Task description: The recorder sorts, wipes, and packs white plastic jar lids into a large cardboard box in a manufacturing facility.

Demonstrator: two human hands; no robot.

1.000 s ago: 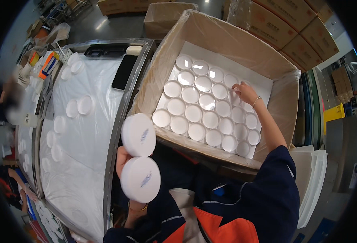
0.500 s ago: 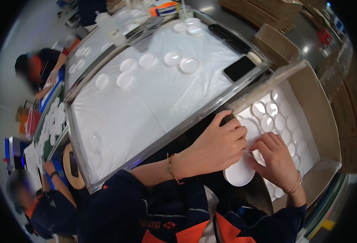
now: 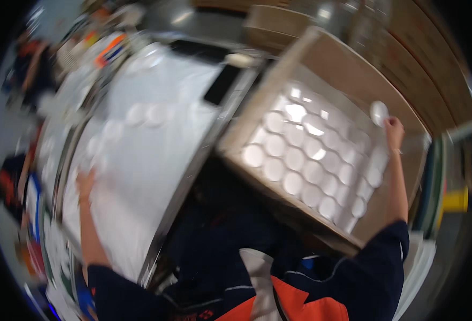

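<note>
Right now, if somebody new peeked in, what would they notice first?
Probably the big open brown cardboard box on the right, with round, shiny white discs in rows inside. The person's bare right hand holds up another round white disc toward the box's far right side. On the left, the bare left hand is near blurry round white pieces on a long, metal-edged table covered with pale plastic.

Round white plastic lid [image 3: 379,113] held steeply tilted over brown cardboard box [image 3: 345,75]; packed white lids [image 3: 293,158] in rows inside; loose white lids [image 3: 156,114], blurred, on white-sheeted surface [image 3: 145,166]
</note>
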